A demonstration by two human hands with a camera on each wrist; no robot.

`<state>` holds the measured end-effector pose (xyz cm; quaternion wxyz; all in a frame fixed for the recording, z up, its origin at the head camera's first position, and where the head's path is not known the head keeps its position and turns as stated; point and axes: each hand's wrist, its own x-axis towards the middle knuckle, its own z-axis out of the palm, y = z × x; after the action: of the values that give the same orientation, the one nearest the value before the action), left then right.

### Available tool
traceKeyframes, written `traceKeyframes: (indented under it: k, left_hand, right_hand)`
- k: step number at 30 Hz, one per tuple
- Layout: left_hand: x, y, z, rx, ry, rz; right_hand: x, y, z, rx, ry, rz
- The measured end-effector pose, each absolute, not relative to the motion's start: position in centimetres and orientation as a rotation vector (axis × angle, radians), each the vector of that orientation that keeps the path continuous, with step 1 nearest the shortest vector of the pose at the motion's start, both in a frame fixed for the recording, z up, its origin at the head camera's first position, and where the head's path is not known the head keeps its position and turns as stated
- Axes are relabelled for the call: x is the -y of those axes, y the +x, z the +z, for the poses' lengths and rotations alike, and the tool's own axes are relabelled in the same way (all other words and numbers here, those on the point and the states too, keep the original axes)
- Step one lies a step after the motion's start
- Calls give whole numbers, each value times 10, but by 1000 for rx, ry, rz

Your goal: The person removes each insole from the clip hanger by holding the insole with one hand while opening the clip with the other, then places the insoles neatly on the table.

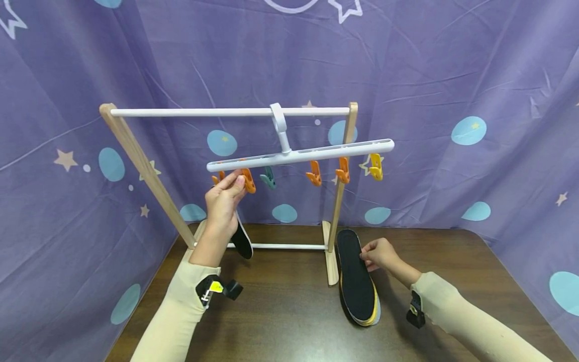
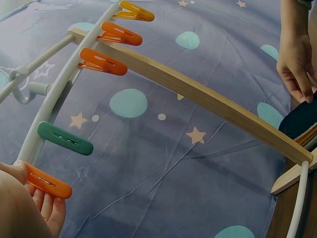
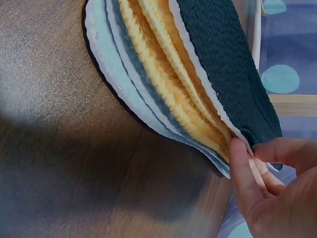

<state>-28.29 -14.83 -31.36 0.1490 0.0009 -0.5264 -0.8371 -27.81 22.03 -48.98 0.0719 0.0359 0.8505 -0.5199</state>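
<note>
My left hand (image 1: 222, 201) is up at the left end of a white clip hanger (image 1: 289, 157), its thumb and fingers around an orange clothespin (image 2: 48, 181). Behind that hand a black insole (image 1: 243, 242) with a pale edge hangs down, its upper part hidden. Down on the right, my right hand (image 1: 380, 253) pinches the edge of the top black insole (image 1: 355, 274) of a stack. In the right wrist view that edge is lifted at the fingertips, and yellow fuzzy insoles (image 3: 163, 84) and light grey-blue ones (image 3: 111, 67) show underneath.
The hanger hooks over the white bar (image 1: 190, 112) of a wooden rack (image 1: 149, 176). A green clothespin (image 1: 269, 177), more orange ones (image 1: 314, 174) and a yellow one (image 1: 376, 167) dangle from it. The rack stands on a brown table (image 1: 289, 311) before a purple curtain (image 1: 407, 65).
</note>
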Motion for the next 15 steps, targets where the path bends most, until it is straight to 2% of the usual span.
traceKeyframes:
  k: [15]
  left_hand:
    - [148,-283,-314,1516,10,-2406]
  right_hand:
    - [-216,-278,-488,-2578,175,-1539]
